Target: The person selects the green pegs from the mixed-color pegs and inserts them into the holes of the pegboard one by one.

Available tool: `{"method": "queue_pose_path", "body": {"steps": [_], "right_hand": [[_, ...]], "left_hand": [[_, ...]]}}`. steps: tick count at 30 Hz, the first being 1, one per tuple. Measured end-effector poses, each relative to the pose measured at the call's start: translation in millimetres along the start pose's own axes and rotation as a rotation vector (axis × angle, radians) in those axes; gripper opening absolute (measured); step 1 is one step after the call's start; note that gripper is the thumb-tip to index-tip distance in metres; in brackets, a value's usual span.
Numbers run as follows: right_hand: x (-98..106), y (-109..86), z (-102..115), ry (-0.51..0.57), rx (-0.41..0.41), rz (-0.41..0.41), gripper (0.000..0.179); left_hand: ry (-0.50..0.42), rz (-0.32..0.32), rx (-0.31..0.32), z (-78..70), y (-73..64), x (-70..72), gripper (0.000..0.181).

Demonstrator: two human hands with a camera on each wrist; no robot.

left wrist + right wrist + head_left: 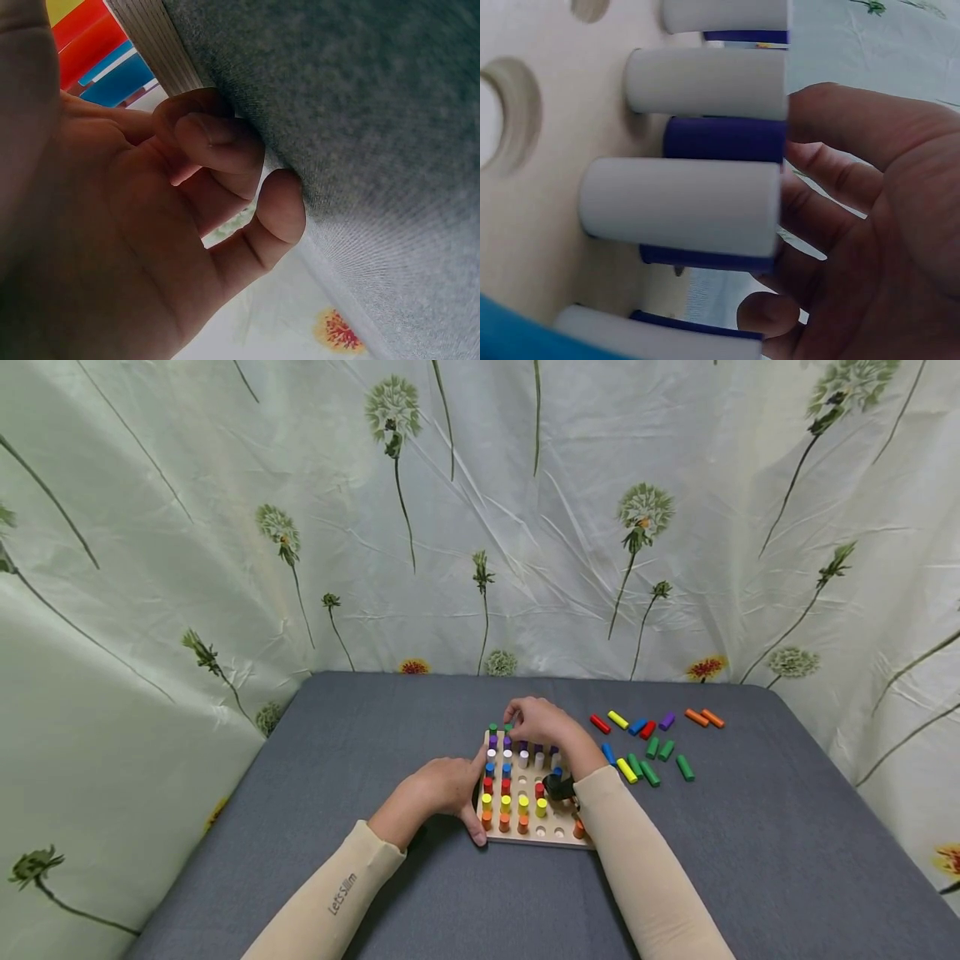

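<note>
A wooden pegboard [512,837] holds rows of coloured pegs: orange at the front, then yellow, red, blue, white, purple and green. Along its left side my left hand [448,787] grips the edge, thumb by the front corner. In the left wrist view the curled fingers [281,206] rest low beside the board's side. My right hand [543,724] reaches over the board to its back row, where its fingertips pinch a green peg [508,727]. White pegs [682,202] and purple pegs [724,139] hide those fingertips in the right wrist view.
Right of the board lie loose pegs: several green pegs [649,773], red ones [600,723], yellow ones [627,771], blue ones [608,753], a purple peg [667,721] and orange ones [697,717]. A dandelion-print curtain [450,610] hangs behind the grey table [360,735].
</note>
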State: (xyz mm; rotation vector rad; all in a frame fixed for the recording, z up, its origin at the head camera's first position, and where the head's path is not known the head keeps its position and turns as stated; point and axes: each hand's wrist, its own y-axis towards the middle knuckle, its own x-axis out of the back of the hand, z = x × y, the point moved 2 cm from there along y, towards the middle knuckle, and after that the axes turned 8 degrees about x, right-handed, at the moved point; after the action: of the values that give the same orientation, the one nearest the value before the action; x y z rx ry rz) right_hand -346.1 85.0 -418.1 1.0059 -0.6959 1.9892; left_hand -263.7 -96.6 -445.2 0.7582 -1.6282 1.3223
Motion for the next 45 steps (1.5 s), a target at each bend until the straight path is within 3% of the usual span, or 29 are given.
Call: {"method": "queue_pose_path", "body": {"steps": [9, 18, 34, 45], "right_hand": [[9, -12.4, -1, 0.084, 0.034, -0.063, 0.025], [26, -38.5, -9, 0.142, 0.035, -0.14, 0.028], [61, -83.5, -49, 0.173, -0.064, -0.233, 0.028], [77, -107.1, -74, 0.16, -0.189, -0.258, 0.031]], "left_hand": [[0.004, -0.001, 0.008, -0.3, 0.7, 1.0, 0.152], [-0.03, 0.0, 0.004, -0.2, 0.8, -1.2, 0.153], [-0.041, -0.01, -0.016, -0.5, 0.4, -2.1, 0.153], [-0.063, 0.0, -0.011, -0.6, 1.2, -1.1, 0.153]]}}
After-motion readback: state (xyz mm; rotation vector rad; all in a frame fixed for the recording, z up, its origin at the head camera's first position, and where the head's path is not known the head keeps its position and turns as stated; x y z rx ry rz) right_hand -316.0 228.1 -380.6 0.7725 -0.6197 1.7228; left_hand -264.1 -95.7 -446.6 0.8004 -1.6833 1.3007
